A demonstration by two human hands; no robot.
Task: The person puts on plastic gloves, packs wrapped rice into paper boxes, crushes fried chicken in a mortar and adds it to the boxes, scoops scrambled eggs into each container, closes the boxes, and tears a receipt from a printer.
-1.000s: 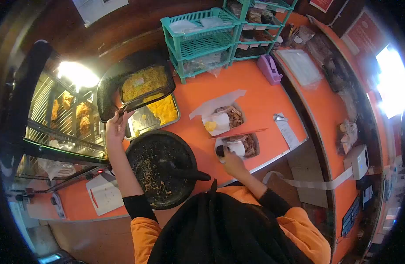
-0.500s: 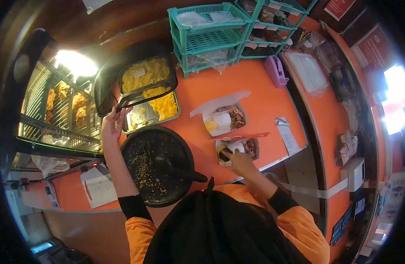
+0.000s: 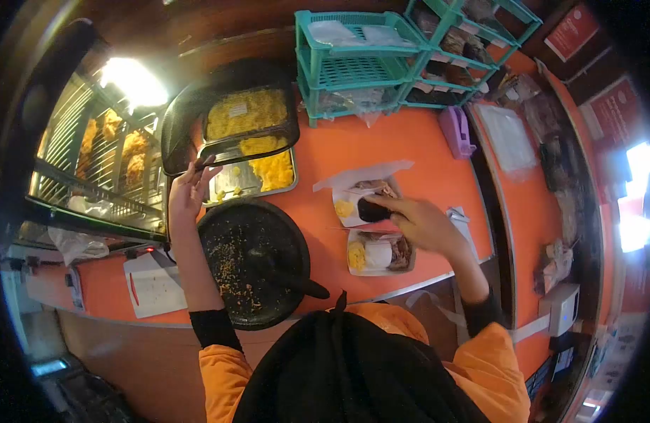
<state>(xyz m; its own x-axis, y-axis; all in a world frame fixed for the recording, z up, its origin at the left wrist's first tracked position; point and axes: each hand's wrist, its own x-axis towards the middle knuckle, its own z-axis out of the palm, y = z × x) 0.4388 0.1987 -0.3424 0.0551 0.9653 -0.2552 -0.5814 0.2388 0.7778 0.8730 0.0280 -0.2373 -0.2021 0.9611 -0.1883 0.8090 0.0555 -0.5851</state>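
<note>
My left hand grips the near rim of a black mesh cover, holding it tilted up over a metal tray of yellow shredded food. Out to the right, my right hand is closed on a dark scoop-like utensil, its handle hidden by the fingers. The dark end is over the farther open paper food box, which holds yellow food, something white and brown meat. Just nearer sits a second open box with yellow food, a white portion and brown meat.
A large black stone mortar with crumbs and a pestle stands left of the boxes. At far left is a lit glass cabinet with fried pieces. Green shelves and a purple tape dispenser are at the back.
My right hand has moved away from me, from the nearer box to the farther one, with the dark utensil. The nearer box's lid no longer stands up visibly. My left hand still holds the cover.
</note>
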